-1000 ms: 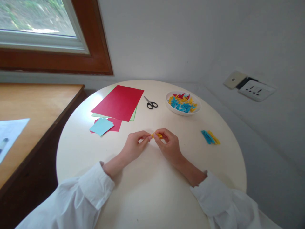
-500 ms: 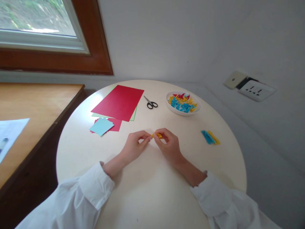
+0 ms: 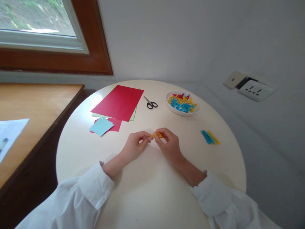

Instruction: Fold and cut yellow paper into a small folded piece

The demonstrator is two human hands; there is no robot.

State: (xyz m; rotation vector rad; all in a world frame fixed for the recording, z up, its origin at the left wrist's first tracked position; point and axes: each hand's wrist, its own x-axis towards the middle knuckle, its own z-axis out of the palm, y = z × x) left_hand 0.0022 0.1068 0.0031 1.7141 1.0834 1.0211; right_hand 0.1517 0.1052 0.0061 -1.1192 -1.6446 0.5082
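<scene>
Over the middle of the round white table [image 3: 147, 197], a small piece of folded yellow paper [image 3: 159, 135] is held between my two hands. My left hand [image 3: 136, 143] pinches its left end between thumb and fingertips. On the other side, my right hand [image 3: 168, 142] is closed on it with thumb and index finger. The fingers cover much of the paper, so its full shape is hidden. Beyond the hands, a white bowl [image 3: 183, 113] holds many small folded paper pieces [image 3: 182, 105] in blue, yellow and red.
Black-handled scissors [image 3: 150, 104] lie near the bowl. Red sheets [image 3: 119, 101] rest over green ones at the left, with light blue paper squares [image 3: 102, 126] in front. Blue folded strips [image 3: 207, 137] and yellow strips [image 3: 213, 137] lie at the right. A wooden desk [image 3: 47, 101] stands at left.
Both hands stay in nearly the same place, still pinching the yellow paper. The paper and fingertips have shifted only very slightly; everything else on the table is unchanged.
</scene>
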